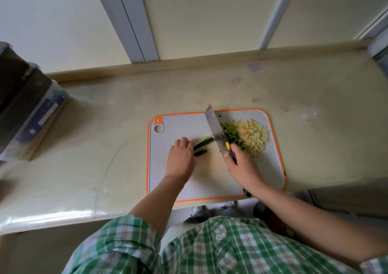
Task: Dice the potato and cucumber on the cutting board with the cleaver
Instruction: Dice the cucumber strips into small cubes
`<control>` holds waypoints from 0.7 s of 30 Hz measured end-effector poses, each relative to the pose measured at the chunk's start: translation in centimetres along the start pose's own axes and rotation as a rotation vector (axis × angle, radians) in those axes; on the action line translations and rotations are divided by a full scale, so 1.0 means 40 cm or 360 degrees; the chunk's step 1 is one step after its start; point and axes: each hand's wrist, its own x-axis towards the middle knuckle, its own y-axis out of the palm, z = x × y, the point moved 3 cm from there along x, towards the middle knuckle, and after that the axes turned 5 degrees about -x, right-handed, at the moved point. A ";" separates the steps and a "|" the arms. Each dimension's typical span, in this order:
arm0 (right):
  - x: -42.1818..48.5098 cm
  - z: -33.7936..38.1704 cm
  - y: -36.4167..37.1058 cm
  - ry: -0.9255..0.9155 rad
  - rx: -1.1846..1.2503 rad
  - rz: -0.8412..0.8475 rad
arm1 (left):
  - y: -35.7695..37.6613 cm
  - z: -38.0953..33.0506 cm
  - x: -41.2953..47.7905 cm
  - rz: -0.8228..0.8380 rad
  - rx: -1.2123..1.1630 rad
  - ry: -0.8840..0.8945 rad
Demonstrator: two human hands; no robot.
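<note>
Cucumber strips (202,146) lie left of diced piles (247,136) on the cutting board (178,126).

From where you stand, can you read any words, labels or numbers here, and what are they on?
No text is legible.
Box, far left: white label with print, too blurred to read.
Board: white mark on its orange corner tab, too small to read.
Stickers beyond the board: pink and blue, blurred, no words readable.

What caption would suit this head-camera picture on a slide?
Cleaver in right hand meets cucumber strips steadied by left hand on cutting board.
</note>
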 end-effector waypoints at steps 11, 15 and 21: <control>0.012 0.034 0.002 -0.0121 -0.0295 -0.0123 | -0.029 0.059 0.006 -0.0038 -0.0202 0.0010; 0.021 0.034 0.004 0.0010 -0.0031 -0.0119 | -0.032 0.056 0.005 -0.0045 -0.0154 0.0016; 0.007 0.010 0.012 0.0185 0.0203 -0.0029 | -0.017 0.007 0.005 0.0031 -0.0055 0.0251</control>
